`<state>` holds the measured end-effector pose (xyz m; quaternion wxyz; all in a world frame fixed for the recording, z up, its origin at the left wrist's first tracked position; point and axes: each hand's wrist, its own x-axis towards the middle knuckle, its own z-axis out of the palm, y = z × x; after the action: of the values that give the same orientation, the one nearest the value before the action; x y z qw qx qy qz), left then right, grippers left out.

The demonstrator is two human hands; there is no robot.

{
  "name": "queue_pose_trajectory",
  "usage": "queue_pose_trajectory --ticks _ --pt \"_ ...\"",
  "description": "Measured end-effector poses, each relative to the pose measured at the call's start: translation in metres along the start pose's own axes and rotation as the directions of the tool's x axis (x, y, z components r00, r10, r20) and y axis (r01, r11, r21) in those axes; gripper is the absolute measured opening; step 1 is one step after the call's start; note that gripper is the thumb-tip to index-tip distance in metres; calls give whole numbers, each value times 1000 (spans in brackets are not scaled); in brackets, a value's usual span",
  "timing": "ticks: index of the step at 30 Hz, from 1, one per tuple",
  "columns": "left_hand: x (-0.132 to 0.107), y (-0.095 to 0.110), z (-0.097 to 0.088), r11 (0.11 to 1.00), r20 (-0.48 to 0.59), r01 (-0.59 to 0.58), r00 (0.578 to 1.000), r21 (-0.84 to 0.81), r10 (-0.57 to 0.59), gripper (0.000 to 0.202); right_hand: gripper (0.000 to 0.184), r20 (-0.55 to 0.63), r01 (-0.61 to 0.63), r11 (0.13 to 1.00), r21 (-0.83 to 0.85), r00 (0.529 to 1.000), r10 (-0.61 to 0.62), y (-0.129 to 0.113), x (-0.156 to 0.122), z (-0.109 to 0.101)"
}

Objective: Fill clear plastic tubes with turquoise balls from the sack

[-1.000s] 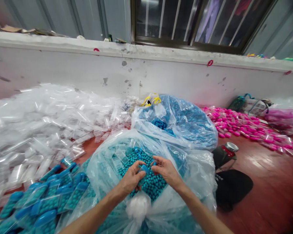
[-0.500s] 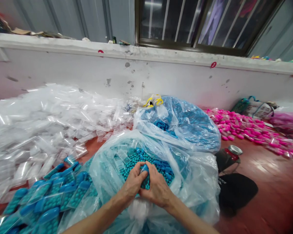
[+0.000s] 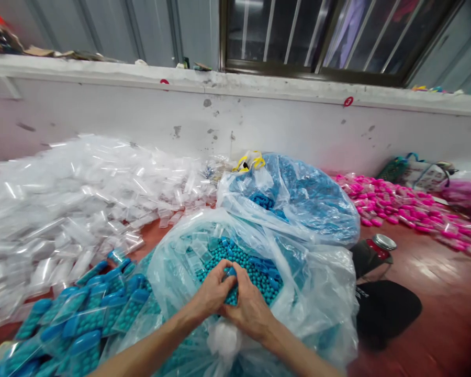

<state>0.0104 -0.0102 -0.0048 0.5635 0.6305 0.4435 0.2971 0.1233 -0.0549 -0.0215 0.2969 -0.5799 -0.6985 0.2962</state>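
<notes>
Between them, my left hand (image 3: 212, 289) and my right hand (image 3: 250, 302) grip a small clear container (image 3: 231, 297) of teal beads. Its blue cap (image 3: 230, 272) shows at the top, under my fingers and thumbs; whether it is fully seated I cannot tell. Both hands are closed around it, hiding much of its sides. They are over the mouth of a large translucent plastic bag (image 3: 163, 256), which holds loose teal beads (image 3: 241, 257). Inside that bag also lie several blue caps (image 3: 267, 269) on the right and clear empty containers (image 3: 200, 250) on the left.
Filled containers with blue caps (image 3: 87, 309) are heaped at lower left. Behind them spreads a pile of clear empty containers (image 3: 82, 183). A bag of blue pieces (image 3: 310, 199), a jar with a metal lid (image 3: 381, 246), a black object (image 3: 388, 309) and pink-capped pieces (image 3: 400, 201) lie beyond and right.
The view has shifted slightly, so the surroundings sit a little further right. Both hands remain on the capped container, with only small shifts of the fingers.
</notes>
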Motion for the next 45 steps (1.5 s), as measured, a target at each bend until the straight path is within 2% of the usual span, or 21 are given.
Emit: queue_pose_trajectory --ticks 3,5,6,9,11,13,16,19,23,26,28,31,34,36,38,40,42,43,45 --pt "-19 6 -42 975 72 113 989 189 -129 29 81 133 34 999 2 990 -34 2 0 -9" --pt "-38 7 -79 922 15 147 986 359 -164 35 68 165 45 998 -40 986 -38 8 0 -17" --pt "-48 6 -98 872 -45 141 990 469 -136 36 61 172 45 997 -65 985 -34 13 0 -20" --pt "-66 -1 -141 610 -254 198 967 767 7 36 45 182 40 991 -128 983 -16 25 -1 -26" --pt "-65 -4 -150 416 -323 246 938 876 125 36 38 189 37 988 -149 982 -9 30 -1 -27" --pt "-53 -4 -144 263 -273 218 942 940 196 37 34 208 34 987 -157 978 -1 30 1 -26" --pt "-23 -7 -123 133 -68 39 972 990 225 40 28 239 38 984 -172 971 5 23 12 -21" --pt "8 -22 -108 96 81 -111 958 989 277 45 23 230 51 972 -229 973 3 10 38 -10" --pt "39 -49 -109 65 149 -175 946 982 287 46 26 156 12 919 -393 986 54 -6 86 17" --pt "50 -54 -114 62 186 -207 950 976 251 40 26 114 -28 890 -455 989 89 -12 110 35" --pt "50 -51 -114 86 211 -235 952 968 220 36 23 119 -12 890 -456 990 74 -11 113 40" --pt "44 -43 -108 191 219 -247 963 950 156 30 19 146 53 884 -465 989 18 -5 103 31" --pt "42 -33 -97 312 200 -232 971 921 131 27 22 166 117 854 -506 985 -37 2 92 8" --pt "45 -26 -87 365 213 -247 968 898 131 26 20 182 115 852 -511 983 -24 5 89 -10" --pt "47 -21 -76 344 252 -294 954 892 161 28 14 195 82 865 -494 981 18 8 88 -26" --pt "44 -18 -64 258 282 -338 931 905 231 37 11 211 46 895 -443 976 54 10 87 -37" --pt "38 -18 -53 168 292 -348 913 922 285 45 17 274 -35 961 -275 955 113 13 81 -42" --pt "33 -19 -49 142 296 -346 911 927 288 42 19 314 -98 983 -153 939 142 14 76 -43" --pt "25 -20 -48 118 308 -346 917 931 254 30 20 372 -221 972 76 911 179 18 61 -44"
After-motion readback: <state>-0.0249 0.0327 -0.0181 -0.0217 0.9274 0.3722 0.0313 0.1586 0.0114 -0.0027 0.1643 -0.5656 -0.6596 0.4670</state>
